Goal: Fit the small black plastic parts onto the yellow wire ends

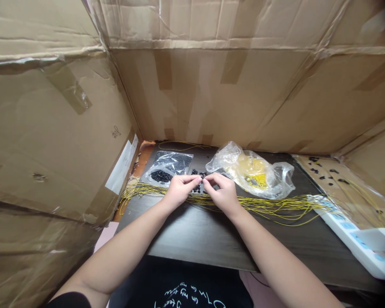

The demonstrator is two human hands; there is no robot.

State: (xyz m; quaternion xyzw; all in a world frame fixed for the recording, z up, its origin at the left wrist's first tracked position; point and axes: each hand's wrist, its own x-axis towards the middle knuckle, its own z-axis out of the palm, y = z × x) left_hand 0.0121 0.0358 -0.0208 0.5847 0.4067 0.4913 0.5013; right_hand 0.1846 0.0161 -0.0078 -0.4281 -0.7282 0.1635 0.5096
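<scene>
My left hand (179,189) and my right hand (222,191) meet over the middle of the dark table, thumb and forefinger pinched on each. Whatever lies between the fingertips is too small to make out. Just behind and beneath the fingers is a loose pile of small black parts (196,188). A long bundle of thin yellow wires (276,207) runs across the table under both hands. To the left of the hands lies a clear bag of black parts (162,175). On the right, a crumpled clear bag (277,175) holds small yellow pieces (257,180).
Cardboard walls (192,98) close in the dark table (186,239) at the back and sides. A white power strip (349,233) lies along the right side. Beyond it, several black pieces (333,171) and yellow wires rest on cardboard.
</scene>
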